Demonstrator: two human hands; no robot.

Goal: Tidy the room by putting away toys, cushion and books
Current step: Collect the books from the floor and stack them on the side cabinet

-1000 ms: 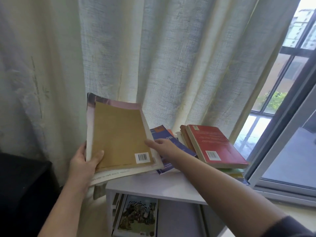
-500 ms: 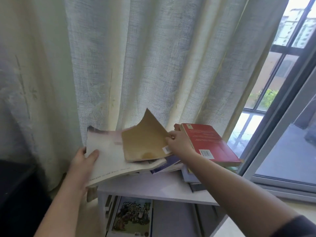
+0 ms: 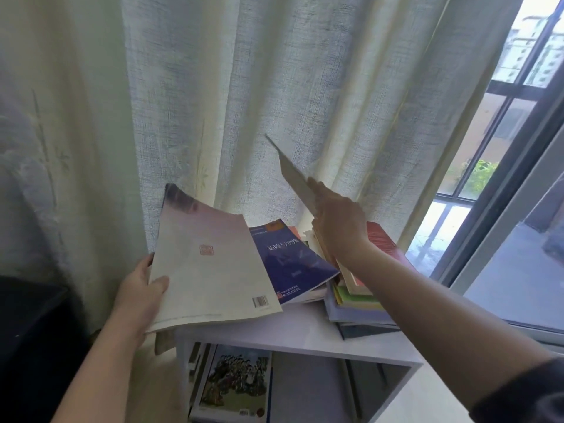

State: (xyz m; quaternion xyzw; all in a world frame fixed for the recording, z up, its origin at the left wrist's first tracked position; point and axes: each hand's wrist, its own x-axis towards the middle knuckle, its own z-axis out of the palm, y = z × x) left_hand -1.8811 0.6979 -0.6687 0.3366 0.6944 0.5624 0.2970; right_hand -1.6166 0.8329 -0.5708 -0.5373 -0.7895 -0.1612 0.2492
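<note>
Head view: holds pale book [image 3: 210,264] over left edge of shelf [image 3: 293,328] with left grip [image 3: 140,288], thin book [image 3: 293,175] with right grip [image 3: 338,221]; could tip off.

Cream curtain [image 3: 213,87] shows faint, perhaps bamboo, sprigs; pale book [image 3: 210,279] bears a red stamp [image 3: 206,249]; blue book [image 3: 293,261] at its three o'clock, greyish-tan booklet [image 3: 297,181] at one.

Got a big pale book [image 3: 210,264] tilted, barcode up, overhanging the white shelf's [image 3: 274,334] left end and partly covering a blue book [image 3: 293,261]. Also a thin tan book [image 3: 294,175] raised edge-on over a messy stack [image 3: 357,306], with a red book [image 3: 381,239] up top. Plus a picture book [image 3: 235,383] standing in the compartment below.
</note>
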